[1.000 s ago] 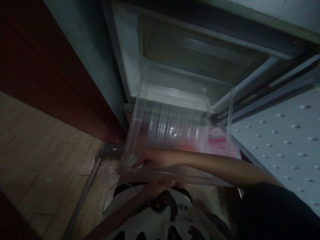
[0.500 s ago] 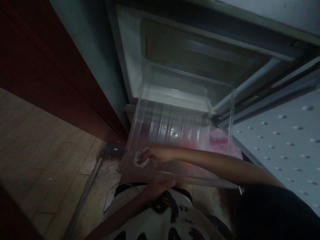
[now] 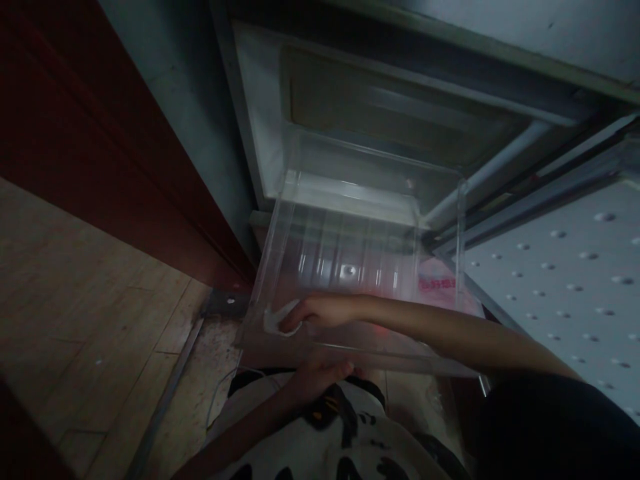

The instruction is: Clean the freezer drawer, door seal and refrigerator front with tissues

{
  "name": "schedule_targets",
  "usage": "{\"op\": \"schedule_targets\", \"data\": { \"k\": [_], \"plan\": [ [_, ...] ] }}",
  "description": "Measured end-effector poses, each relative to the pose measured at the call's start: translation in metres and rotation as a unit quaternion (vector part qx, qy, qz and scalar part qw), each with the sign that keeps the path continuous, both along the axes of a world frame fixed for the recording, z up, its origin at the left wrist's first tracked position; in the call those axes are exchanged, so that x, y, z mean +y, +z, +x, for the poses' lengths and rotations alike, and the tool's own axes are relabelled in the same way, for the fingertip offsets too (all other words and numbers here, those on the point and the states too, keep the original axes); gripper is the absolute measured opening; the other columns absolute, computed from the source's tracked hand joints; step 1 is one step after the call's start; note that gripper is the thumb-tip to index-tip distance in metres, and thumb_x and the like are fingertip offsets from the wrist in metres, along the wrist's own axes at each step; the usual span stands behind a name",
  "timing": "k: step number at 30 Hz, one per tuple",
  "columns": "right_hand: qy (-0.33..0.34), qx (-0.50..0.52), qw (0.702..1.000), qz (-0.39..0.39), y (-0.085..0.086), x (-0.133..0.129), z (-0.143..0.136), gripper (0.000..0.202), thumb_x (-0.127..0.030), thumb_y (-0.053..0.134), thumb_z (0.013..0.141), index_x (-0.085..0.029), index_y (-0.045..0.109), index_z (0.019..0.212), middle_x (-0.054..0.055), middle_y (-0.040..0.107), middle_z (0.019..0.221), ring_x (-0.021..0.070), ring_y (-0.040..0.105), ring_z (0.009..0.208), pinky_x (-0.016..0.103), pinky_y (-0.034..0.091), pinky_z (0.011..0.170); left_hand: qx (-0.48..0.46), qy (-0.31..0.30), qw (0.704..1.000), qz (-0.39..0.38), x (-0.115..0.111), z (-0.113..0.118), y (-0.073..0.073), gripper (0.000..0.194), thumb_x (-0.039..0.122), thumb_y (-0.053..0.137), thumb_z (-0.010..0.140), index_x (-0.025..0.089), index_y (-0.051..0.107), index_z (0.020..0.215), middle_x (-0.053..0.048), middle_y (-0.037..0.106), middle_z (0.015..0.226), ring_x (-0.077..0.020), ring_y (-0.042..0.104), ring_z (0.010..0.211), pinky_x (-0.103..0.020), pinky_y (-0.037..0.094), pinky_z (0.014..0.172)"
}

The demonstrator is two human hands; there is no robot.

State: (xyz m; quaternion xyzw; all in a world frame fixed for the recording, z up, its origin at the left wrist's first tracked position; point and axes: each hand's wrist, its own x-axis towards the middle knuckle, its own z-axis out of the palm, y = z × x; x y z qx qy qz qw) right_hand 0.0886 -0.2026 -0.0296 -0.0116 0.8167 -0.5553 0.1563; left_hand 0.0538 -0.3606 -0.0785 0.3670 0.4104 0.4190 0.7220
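Observation:
A clear plastic drawer tilts out in front of an open fridge compartment. Inside its near left corner my right hand presses a white cloth or tissue, fingers bent round it. Below the drawer's near edge, close to my body, lies my left hand, its fingers wrapped at the drawer's near side; the dim light hides part of them. A pink printed bag shows through the drawer's right side.
The fridge's inner wall rises behind the drawer. An open door with a studded pale surface stands at the right. A dark red door frame runs down the left beside a tiled floor.
My right hand has barely shifted, and the white cloth under it reaches slightly further left. The camera view has moved a little.

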Motion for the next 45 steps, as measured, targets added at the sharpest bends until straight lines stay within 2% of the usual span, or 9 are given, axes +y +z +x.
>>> {"op": "schedule_targets", "data": {
  "k": [5,12,15,20,25,33,36,41,45],
  "plan": [
    [-0.02,-0.006,1.0,0.013,-0.011,0.001,-0.007,0.04,0.01,0.041,0.081,-0.002,0.068,0.109,0.018,0.067,0.118,0.0174,0.062,0.115,0.028,0.044,0.1,0.001,-0.007,1.0,0.002,-0.001,0.0,-0.004,0.069,0.074,0.054,0.073,0.011,0.074,0.092,-0.013,0.073,0.096,-0.0278,0.067,0.092,-0.041,0.049,0.089],
    [-0.063,-0.016,0.993,-0.098,0.026,-0.015,-0.005,0.042,0.003,0.04,0.086,-0.007,0.062,0.121,0.011,0.065,0.125,0.0148,0.061,0.114,0.025,0.045,0.098,0.03,-0.022,0.999,-0.034,-0.002,-0.001,-0.001,0.069,0.075,0.055,0.071,0.013,0.073,0.096,-0.012,0.073,0.099,-0.0282,0.066,0.095,-0.043,0.047,0.093],
    [-0.045,-0.014,0.993,-0.109,0.031,-0.015,-0.003,0.04,0.001,0.041,0.087,-0.004,0.062,0.12,0.013,0.064,0.125,0.0156,0.061,0.113,0.025,0.046,0.095,0.021,-0.033,0.999,-0.029,-0.001,-0.002,0.002,0.066,0.073,0.053,0.075,0.013,0.074,0.094,-0.012,0.073,0.097,-0.0269,0.066,0.092,-0.042,0.048,0.091],
    [0.001,0.0,0.998,-0.062,0.006,-0.008,-0.004,0.047,0.011,0.039,0.079,-0.005,0.065,0.115,0.011,0.066,0.122,0.0145,0.059,0.117,0.024,0.043,0.1,0.019,-0.025,0.999,-0.017,0.0,-0.002,0.003,0.067,0.074,0.053,0.074,0.013,0.074,0.094,-0.011,0.073,0.096,-0.0268,0.067,0.092,-0.04,0.05,0.088],
    [-0.035,-0.019,0.999,0.034,-0.014,-0.004,-0.008,0.048,0.013,0.04,0.076,-0.002,0.065,0.114,0.017,0.064,0.123,0.0181,0.06,0.117,0.028,0.044,0.1,0.013,-0.026,0.999,-0.02,-0.001,-0.001,-0.002,0.069,0.075,0.053,0.072,0.012,0.075,0.092,-0.012,0.074,0.092,-0.0258,0.067,0.086,-0.04,0.05,0.086],
    [-0.053,-0.031,0.996,-0.06,0.023,-0.015,-0.002,0.04,0.002,0.041,0.086,-0.003,0.062,0.119,0.015,0.065,0.123,0.0159,0.062,0.112,0.025,0.047,0.094,0.026,-0.024,0.999,-0.027,-0.001,-0.002,-0.001,0.066,0.074,0.055,0.072,0.014,0.075,0.094,-0.012,0.073,0.097,-0.0271,0.067,0.092,-0.041,0.049,0.089],
    [-0.053,-0.023,0.996,-0.068,0.027,-0.015,0.002,0.038,-0.001,0.041,0.088,-0.003,0.061,0.12,0.015,0.065,0.123,0.0176,0.063,0.111,0.026,0.048,0.092,0.05,-0.015,0.998,-0.047,-0.002,-0.001,-0.003,0.067,0.074,0.057,0.071,0.015,0.074,0.097,-0.012,0.073,0.101,-0.0282,0.066,0.098,-0.043,0.046,0.095],
    [0.013,0.013,1.0,-0.006,0.004,-0.006,0.002,0.044,0.008,0.04,0.081,-0.002,0.063,0.117,0.017,0.064,0.124,0.0175,0.059,0.118,0.028,0.043,0.101,-0.009,-0.025,0.999,-0.042,-0.003,0.001,-0.005,0.067,0.075,0.054,0.071,0.014,0.075,0.091,-0.012,0.074,0.097,-0.0279,0.067,0.094,-0.042,0.049,0.09],
    [0.013,0.029,0.998,0.056,-0.014,0.002,0.0,0.04,0.008,0.044,0.081,-0.004,0.067,0.11,0.016,0.066,0.12,0.0173,0.06,0.117,0.03,0.042,0.103,-0.019,-0.015,0.999,-0.045,-0.004,0.001,-0.007,0.067,0.074,0.056,0.071,0.012,0.074,0.09,-0.013,0.074,0.094,-0.0277,0.067,0.091,-0.042,0.049,0.088]
  ]
}}
